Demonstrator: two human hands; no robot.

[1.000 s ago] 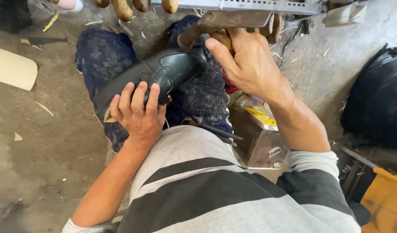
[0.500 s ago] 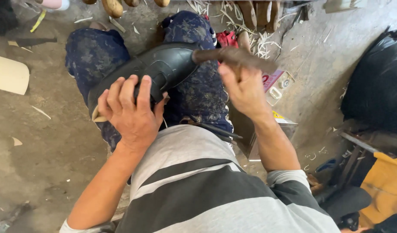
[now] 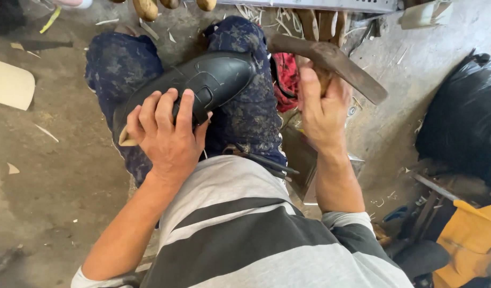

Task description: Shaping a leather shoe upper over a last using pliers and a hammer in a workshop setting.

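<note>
While the left hand presses down on the heel end of a smooth black leather shoe lying across the knees, the right hand clenches a rusty, wedge-headed hammer just right of the shoe's rounded toe.

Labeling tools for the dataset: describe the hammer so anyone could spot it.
Start at the black shoe on the person's lap. To its right, the right hand grips a wooden handle. Above the fist sits the hammer, its long rusty brown head unlike anything nearby.

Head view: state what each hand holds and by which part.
Left hand presses the black leather shoe at its heel end on the lap. Right hand grips the rusty metal hammer by its handle.
</note>
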